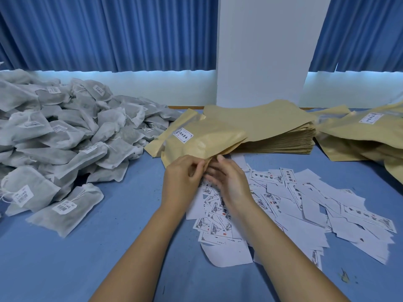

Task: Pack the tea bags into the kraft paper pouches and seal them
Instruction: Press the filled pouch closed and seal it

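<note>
Above loose printed slips (281,192), left hand (182,182) and right hand (231,182) clamp their grips on a kraft pouch (209,138), label (183,135) unreadable.

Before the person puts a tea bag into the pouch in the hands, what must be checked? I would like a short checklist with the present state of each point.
1. Both hands hold the pouch: ok. The left hand and right hand pinch the near edge of the kraft pouch.
2. Pouch mouth is open: cannot tell, the hands cover that edge.
3. Pouch carries its label: ok, a white label is on it.
4. Pouch is empty: cannot tell.
5. Tea bags are at hand: ok, the pile of tea bags lies to the left.
</note>
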Demonstrator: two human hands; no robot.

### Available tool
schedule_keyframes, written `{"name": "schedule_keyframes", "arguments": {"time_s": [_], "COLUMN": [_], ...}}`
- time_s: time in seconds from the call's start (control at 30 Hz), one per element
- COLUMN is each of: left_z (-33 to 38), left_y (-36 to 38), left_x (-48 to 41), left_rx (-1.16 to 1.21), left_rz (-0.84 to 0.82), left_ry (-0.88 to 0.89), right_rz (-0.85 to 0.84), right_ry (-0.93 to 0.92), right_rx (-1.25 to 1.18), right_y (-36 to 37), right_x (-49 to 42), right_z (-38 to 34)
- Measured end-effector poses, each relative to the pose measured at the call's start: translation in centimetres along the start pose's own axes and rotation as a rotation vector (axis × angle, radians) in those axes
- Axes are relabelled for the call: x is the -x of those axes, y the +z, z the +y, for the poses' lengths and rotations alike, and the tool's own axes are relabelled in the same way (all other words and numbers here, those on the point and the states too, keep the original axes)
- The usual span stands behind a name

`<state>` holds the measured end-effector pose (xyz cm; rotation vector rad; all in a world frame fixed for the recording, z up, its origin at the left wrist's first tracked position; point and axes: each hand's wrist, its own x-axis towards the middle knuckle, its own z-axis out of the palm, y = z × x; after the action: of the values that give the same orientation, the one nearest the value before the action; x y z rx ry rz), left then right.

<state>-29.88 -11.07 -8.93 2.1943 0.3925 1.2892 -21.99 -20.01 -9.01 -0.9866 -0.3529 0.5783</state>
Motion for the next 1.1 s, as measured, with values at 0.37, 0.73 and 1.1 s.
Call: {"name": "schedule_keyframes", "arguments": {"time_s": [0.37, 0.73, 1.1], "left_z": [1.1, 1.7, 3.0], "left_y": [-0.2, -0.4, 0.6], "left_x": [0.2, 0.4, -0.6], "left_rx": [0.040, 0.030, -0.476], "left_rz": [0.064, 0.100, -0.088], "left_ry": [-0.042, -0.072, -0.125], "right_rz": [0.055, 0.253, 0.130], "right_ry": [-0.153, -0.125, -0.119], "right_rx": [0.250, 0.487, 0.518], "right_y": [1.3, 0.5, 1.6], "right_x": [0.5, 1.0, 2.1], "right_z": [-0.2, -0.3, 0.1]}}
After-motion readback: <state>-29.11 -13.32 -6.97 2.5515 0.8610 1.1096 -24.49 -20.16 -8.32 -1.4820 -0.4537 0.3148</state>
